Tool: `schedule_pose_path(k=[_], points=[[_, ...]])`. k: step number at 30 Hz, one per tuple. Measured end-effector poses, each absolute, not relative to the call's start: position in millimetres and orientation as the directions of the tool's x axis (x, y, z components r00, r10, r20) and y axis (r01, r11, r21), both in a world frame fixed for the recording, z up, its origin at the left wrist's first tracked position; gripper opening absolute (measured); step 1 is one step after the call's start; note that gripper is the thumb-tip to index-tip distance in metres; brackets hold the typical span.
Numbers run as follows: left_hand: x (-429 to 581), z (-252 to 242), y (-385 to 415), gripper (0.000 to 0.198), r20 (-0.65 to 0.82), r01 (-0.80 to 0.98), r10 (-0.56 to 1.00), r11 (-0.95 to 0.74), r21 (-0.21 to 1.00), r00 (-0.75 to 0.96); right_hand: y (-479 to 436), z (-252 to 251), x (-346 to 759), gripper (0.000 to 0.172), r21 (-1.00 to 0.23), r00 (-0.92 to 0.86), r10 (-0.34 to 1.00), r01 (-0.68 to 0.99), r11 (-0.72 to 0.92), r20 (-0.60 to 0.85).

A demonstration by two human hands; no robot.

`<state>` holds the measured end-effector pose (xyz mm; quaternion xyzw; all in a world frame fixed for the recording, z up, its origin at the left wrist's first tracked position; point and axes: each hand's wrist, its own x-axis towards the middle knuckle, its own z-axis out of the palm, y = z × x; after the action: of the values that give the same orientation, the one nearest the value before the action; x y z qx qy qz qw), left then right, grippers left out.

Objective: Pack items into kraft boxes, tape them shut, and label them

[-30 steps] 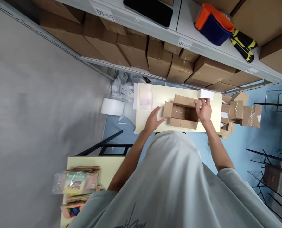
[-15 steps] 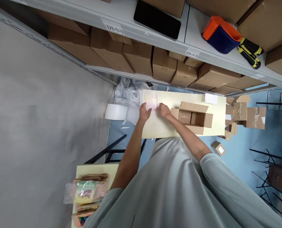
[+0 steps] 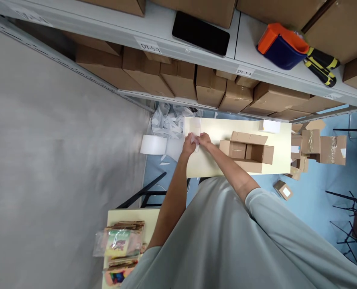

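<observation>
At the left end of the pale yellow table point(image 3: 210, 164), a thin translucent plastic sheet point(image 3: 193, 123) lies with its near edge bunched up. My left hand point(image 3: 189, 145) pinches that gathered edge. My right hand point(image 3: 204, 140) closes on it from the other side, fingertips nearly touching the left ones. Whether anything is wrapped inside the sheet, I cannot tell. To the right of my hands stands an open cardboard box point(image 3: 249, 138), flaps spread. A small white box point(image 3: 270, 126) sits at the table's far right.
A large white roll point(image 3: 153, 144) and crumpled wrapping point(image 3: 168, 124) lie left of the table. Shelves point(image 3: 166, 48) above hold cardboard boxes, a black phone point(image 3: 201, 33) and an orange-blue tape dispenser point(image 3: 282, 45). Bagged picture books point(image 3: 118, 243) rest on a lower-left table. Cartons point(image 3: 331, 150) stand at right.
My hands have drawn together, and the sheet that lay flatter between them is now gathered at its near edge. The whole view has shifted slightly.
</observation>
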<state>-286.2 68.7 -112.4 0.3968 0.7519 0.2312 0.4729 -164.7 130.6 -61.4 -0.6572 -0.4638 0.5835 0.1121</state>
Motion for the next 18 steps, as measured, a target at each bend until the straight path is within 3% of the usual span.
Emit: schedule_pose_path(k=[4, 8, 13, 18], points=[[-297.0, -92.2, 67.1, 0.069, -0.514, 0.213, 0.788, 0.596, 0.774, -0.338, 128.1, -30.4, -174.1, 0.028, -0.641, -0.057, 0.743, 0.552, -0.533, -0.667], [-296.8, -53.4, 52.7, 0.07, -0.428, 0.147, 0.775, 0.544, 0.826, -0.464, 117.2, 17.5, -141.4, 0.025, -0.802, -0.212, 0.832, 0.465, -0.375, -0.512], [-248.3, 13.8, 29.9, 0.074, -0.427, -0.118, 0.885, 0.412, 0.904, -0.184, 88.9, 71.2, -34.1, 0.041, -0.925, -0.375, 0.849, 0.083, -0.371, -0.374], [-174.9, 57.3, 14.8, 0.058, -0.425, -0.166, 0.904, 0.411, 0.896, -0.055, 53.4, 98.5, 68.6, 0.054, -0.906, -0.287, 0.869, -0.011, -0.424, -0.403]])
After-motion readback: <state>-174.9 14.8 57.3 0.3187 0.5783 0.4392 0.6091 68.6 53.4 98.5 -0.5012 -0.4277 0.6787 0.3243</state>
